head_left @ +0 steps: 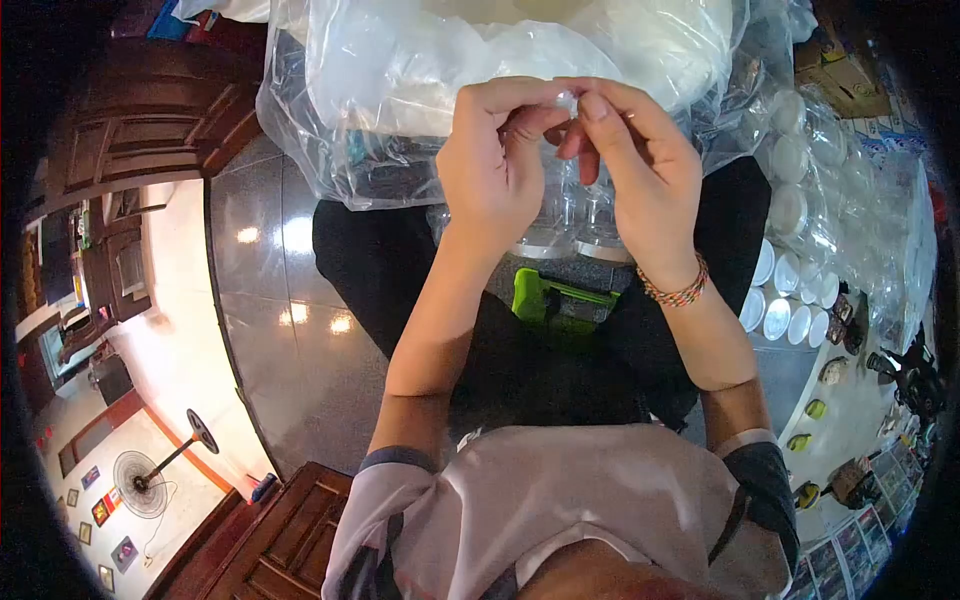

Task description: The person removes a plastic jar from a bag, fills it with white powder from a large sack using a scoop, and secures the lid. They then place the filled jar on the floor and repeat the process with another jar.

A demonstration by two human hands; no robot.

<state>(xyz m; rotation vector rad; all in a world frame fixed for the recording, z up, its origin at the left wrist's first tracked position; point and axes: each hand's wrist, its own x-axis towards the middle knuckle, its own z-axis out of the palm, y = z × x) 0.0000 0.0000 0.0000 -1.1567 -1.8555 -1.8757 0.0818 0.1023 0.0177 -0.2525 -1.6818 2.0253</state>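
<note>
Both hands meet at 12 o'clock of the view: the left hand and the right hand have fingers curled, pinching together the edge of a clear plastic bag. At 6 o'clock from them, a green tool lies on the lap.

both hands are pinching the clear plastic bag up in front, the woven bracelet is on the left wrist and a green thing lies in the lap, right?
Not quite: the woven bracelet is on the right wrist, not the left, as the head view shows. The rest holds: the left hand and right hand both pinch the clear plastic bag up in front, and the green thing lies in the lap.
</note>
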